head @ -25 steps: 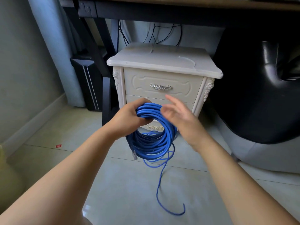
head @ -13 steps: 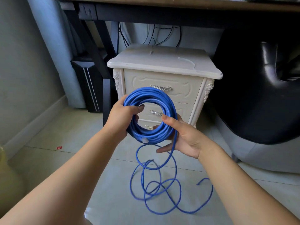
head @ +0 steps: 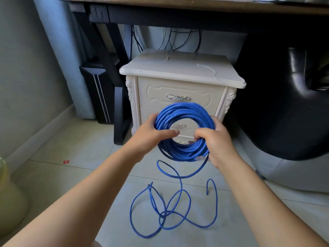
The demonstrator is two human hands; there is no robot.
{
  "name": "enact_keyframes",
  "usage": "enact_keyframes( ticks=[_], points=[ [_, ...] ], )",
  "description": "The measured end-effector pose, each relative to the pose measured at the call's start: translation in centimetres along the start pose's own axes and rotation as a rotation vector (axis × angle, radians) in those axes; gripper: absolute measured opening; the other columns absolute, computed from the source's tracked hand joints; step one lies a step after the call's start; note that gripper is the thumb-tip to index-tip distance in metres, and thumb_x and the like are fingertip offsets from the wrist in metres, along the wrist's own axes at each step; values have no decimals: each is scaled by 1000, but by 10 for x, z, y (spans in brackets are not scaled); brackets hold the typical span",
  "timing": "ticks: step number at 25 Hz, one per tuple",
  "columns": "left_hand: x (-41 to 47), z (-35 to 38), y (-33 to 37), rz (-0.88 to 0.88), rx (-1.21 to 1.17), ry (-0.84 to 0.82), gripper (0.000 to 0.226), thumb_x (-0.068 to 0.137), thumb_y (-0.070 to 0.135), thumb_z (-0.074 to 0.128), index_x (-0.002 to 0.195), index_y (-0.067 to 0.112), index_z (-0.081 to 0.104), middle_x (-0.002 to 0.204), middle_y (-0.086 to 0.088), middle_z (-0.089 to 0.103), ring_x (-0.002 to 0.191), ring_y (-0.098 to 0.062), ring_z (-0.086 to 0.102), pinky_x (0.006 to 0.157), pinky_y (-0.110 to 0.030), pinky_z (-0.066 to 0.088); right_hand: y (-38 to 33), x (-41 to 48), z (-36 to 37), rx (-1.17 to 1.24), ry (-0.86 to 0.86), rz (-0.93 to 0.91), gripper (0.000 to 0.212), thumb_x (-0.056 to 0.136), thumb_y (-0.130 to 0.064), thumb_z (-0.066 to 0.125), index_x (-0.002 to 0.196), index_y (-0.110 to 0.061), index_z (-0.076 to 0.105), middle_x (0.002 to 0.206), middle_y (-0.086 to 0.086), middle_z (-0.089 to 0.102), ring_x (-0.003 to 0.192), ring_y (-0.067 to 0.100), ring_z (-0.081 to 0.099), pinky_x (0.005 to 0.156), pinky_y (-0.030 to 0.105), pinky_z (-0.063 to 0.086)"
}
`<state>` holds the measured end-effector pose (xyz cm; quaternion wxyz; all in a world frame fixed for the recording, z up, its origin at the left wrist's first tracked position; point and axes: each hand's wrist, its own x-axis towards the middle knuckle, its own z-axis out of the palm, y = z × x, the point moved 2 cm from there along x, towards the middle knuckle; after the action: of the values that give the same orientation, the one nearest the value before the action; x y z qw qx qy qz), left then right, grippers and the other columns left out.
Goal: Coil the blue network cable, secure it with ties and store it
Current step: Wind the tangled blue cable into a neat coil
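Observation:
The blue network cable [head: 184, 111] is wound into a thick round coil held upright in front of the cream nightstand. My left hand [head: 153, 136] grips the coil's left side, thumb through the hole. My right hand [head: 215, 141] grips the right and lower side, fingers curled round the strands. A clear plug end [head: 200, 158] sticks out by my right palm. The loose tail [head: 178, 211] hangs from the coil and lies in tangled loops on the tiled floor.
The cream two-drawer nightstand [head: 181, 72] stands just behind the coil, under a dark desk [head: 178, 13]. A black chair [head: 284, 95] fills the right. A black computer tower [head: 101, 91] stands at the left, by the wall. Pale floor tiles [head: 71, 145] lie below.
The coil rose from hanging below my left hand to an upright ring. My right hand moved from an open palm under it to a grip on its right side. More tail now lies on the floor.

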<state>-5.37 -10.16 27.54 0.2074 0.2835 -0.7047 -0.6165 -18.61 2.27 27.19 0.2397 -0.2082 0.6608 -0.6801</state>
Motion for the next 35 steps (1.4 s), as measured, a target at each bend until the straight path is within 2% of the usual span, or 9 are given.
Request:
enact_keyframes(
  ticks=[4,9,12,15,19,24,28,31,35],
  points=[
    [-7,8,5,425,572,-20,76,71,21,78,139,31,45,125,10,55,110,-4,56,95,-21,44,-8,-12,7,-546,-182,-250,41,68,0,65,93,-31,59,82,-9,67,69,6,60,65,20,48],
    [-11,16,8,363,716,23,42,74,18,61,115,30,59,91,9,68,84,-16,63,76,-37,54,-5,-20,18,-734,-318,-319,42,73,-9,64,106,-35,58,97,-6,63,85,14,59,73,29,49],
    [-9,12,8,306,596,67,29,74,17,62,101,29,63,79,11,68,75,-9,63,69,-29,53,-9,-18,13,-536,-353,-249,54,74,-16,71,121,-35,52,104,-6,63,93,13,62,81,24,49],
    [-5,5,6,184,304,127,15,81,11,69,90,22,66,57,16,61,53,0,53,56,-15,42,-8,-7,0,-91,-417,-3,66,67,-46,76,128,-40,52,110,-8,68,106,13,63,90,31,48],
    [4,-8,1,5,-83,261,13,79,13,69,91,17,68,56,3,51,55,-17,51,65,-37,50,7,-3,-1,209,-526,188,83,63,-74,68,131,-27,59,119,1,63,113,23,58,94,50,50],
    [2,-3,-3,-105,-370,306,9,82,8,65,89,14,61,62,-2,45,59,-19,45,67,-39,45,10,-9,8,293,-531,191,96,54,-38,92,139,-31,47,121,3,61,105,21,63,86,43,54],
    [-2,7,-2,-125,-648,239,15,84,3,63,94,15,62,65,0,48,58,-14,48,71,-35,51,13,-16,20,345,-294,203,36,78,0,68,112,-12,59,94,16,66,84,27,71,86,46,55],
    [-6,11,1,-123,-496,37,26,83,4,69,105,13,59,82,-4,58,76,-17,60,88,-41,54,9,-11,15,330,-98,162,30,76,14,55,92,-11,61,76,13,61,66,25,66,74,40,54],
    [-2,1,0,-70,-181,-184,89,67,21,82,143,33,38,127,5,60,111,-13,64,100,-36,48,4,-1,-2,-22,13,25,25,54,-3,61,76,-15,59,68,4,54,62,23,54,66,49,51]
  ],
)
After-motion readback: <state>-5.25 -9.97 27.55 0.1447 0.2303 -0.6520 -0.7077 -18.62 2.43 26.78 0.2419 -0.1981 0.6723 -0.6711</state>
